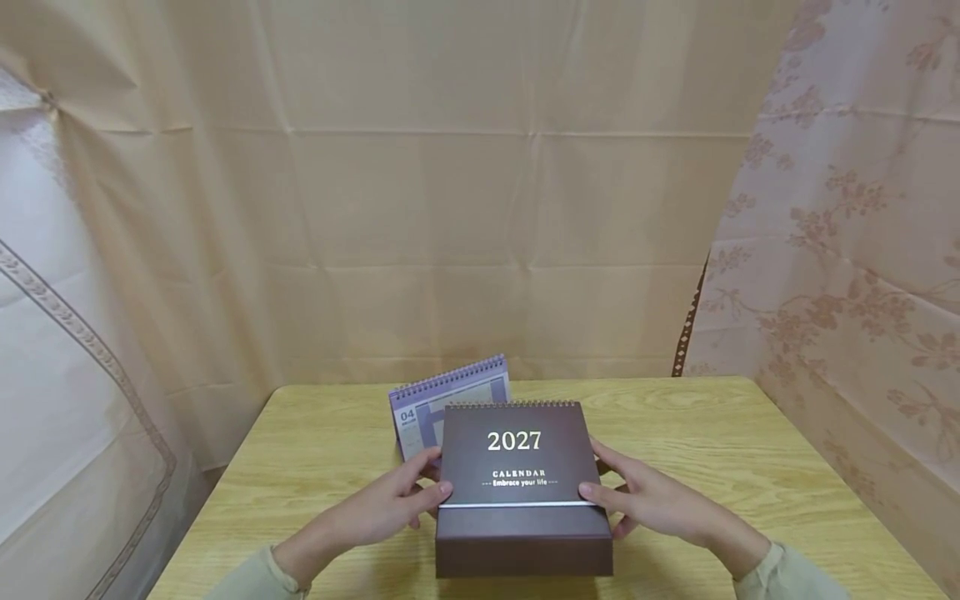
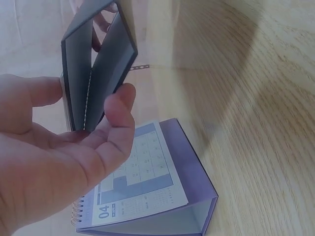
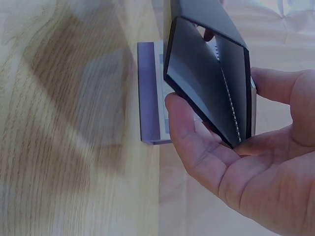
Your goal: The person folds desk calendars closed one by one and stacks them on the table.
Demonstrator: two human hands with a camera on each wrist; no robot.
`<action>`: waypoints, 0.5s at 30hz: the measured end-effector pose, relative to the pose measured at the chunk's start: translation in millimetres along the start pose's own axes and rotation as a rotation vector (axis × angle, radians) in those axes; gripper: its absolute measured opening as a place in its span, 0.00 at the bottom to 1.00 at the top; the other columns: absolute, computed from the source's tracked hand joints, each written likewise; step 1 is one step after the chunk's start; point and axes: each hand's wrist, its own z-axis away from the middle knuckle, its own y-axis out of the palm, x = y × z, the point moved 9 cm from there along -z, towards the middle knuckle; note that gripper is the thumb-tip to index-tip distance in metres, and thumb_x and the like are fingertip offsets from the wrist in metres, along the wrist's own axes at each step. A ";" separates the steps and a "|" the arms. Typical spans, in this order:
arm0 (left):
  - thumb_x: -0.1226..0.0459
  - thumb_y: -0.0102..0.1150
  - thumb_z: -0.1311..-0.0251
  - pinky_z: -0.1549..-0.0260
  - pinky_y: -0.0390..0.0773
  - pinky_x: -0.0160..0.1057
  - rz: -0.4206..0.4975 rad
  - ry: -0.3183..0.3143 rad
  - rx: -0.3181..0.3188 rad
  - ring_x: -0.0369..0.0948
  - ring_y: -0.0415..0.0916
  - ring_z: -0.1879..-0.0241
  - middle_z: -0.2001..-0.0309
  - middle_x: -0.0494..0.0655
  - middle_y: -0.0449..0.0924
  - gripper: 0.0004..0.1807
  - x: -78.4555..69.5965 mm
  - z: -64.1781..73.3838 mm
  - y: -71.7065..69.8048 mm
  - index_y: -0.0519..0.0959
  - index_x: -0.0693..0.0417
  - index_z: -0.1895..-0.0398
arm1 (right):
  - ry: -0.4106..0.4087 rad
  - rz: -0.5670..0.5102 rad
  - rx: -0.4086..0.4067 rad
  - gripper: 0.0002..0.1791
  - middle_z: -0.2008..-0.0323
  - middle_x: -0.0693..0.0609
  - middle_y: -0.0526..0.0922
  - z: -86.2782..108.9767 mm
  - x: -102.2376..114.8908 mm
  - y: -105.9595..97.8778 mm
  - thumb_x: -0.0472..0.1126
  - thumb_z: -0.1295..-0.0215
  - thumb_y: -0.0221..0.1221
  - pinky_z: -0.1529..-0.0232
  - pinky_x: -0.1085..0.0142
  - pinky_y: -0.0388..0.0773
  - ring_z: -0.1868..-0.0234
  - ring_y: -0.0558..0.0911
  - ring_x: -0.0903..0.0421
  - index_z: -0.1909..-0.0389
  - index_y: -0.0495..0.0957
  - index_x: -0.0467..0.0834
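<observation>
A dark brown desk calendar (image 1: 517, 458) marked 2027 is held up between both hands, its spiral binding at the top and its base toward me. My left hand (image 1: 393, 493) grips its left edge, thumb on the front cover and fingers behind. On the right edge my right hand (image 1: 648, 496) holds it the same way. Both wrist views show the hollow inside of the folded stand (image 2: 98, 64), with fingers curled round its side. Behind it a purple desk calendar (image 1: 450, 398) showing 04 stands tilted on the table, partly hidden by the brown one.
The wooden table (image 1: 315, 442) runs back to a beige curtain (image 1: 420, 208). Pale cloth with a patterned band (image 1: 90, 342) hangs at the left, and a flowered cloth (image 1: 847, 250) hangs at the right.
</observation>
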 end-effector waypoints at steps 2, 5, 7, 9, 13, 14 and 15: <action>0.54 0.52 0.23 0.65 0.80 0.44 0.005 -0.002 -0.002 0.45 0.81 0.57 0.46 0.54 0.73 0.35 -0.2 -0.1 -0.2 0.54 0.64 0.24 | 0.004 0.001 -0.003 0.42 0.43 0.35 0.69 -0.4 0.4 -0.3 0.44 0.22 0.55 0.65 0.48 0.85 0.56 0.85 0.43 0.18 0.42 0.43; 0.55 0.53 0.24 0.68 0.79 0.40 0.019 0.000 0.000 0.46 0.81 0.58 0.48 0.54 0.73 0.36 -0.7 -0.4 -0.7 0.53 0.61 0.23 | 0.008 0.004 -0.003 0.42 0.44 0.35 0.69 -0.8 0.9 -0.9 0.45 0.22 0.56 0.65 0.48 0.85 0.55 0.84 0.43 0.18 0.42 0.43; 0.56 0.56 0.26 0.69 0.78 0.39 0.032 0.007 0.003 0.46 0.81 0.59 0.48 0.54 0.74 0.38 -1.4 -0.2 -1.0 0.51 0.60 0.22 | 0.008 0.001 0.005 0.43 0.44 0.35 0.69 -0.5 1.2 -0.7 0.44 0.22 0.56 0.65 0.48 0.85 0.55 0.84 0.42 0.18 0.41 0.43; 0.57 0.59 0.28 0.70 0.78 0.39 0.051 0.009 0.008 0.48 0.81 0.60 0.47 0.55 0.74 0.41 -1.9 0.2 -1.3 0.48 0.59 0.21 | 0.005 -0.007 0.015 0.43 0.43 0.34 0.68 0.1 1.4 -0.3 0.44 0.22 0.55 0.65 0.48 0.85 0.55 0.84 0.42 0.18 0.40 0.43; 0.59 0.65 0.32 0.69 0.78 0.40 0.091 -0.003 0.015 0.48 0.81 0.62 0.47 0.56 0.73 0.46 -1.3 0.5 -1.2 0.47 0.58 0.21 | 0.004 -0.032 0.031 0.44 0.41 0.32 0.67 1.1 1.1 0.5 0.43 0.23 0.56 0.64 0.48 0.85 0.55 0.85 0.41 0.18 0.38 0.43; 0.60 0.66 0.33 0.69 0.78 0.40 0.102 -0.005 0.018 0.48 0.82 0.62 0.47 0.56 0.73 0.47 -1.0 0.3 -1.0 0.47 0.58 0.21 | 0.004 -0.039 0.033 0.45 0.41 0.32 0.67 1.3 0.9 0.6 0.43 0.23 0.56 0.64 0.48 0.85 0.55 0.85 0.41 0.18 0.37 0.43; 0.60 0.66 0.34 0.69 0.77 0.40 0.112 -0.006 0.022 0.48 0.82 0.62 0.47 0.56 0.73 0.47 -0.8 -0.1 -0.6 0.47 0.58 0.21 | 0.005 -0.048 0.034 0.46 0.40 0.32 0.66 1.3 0.6 0.6 0.42 0.23 0.57 0.64 0.48 0.85 0.55 0.85 0.41 0.18 0.36 0.43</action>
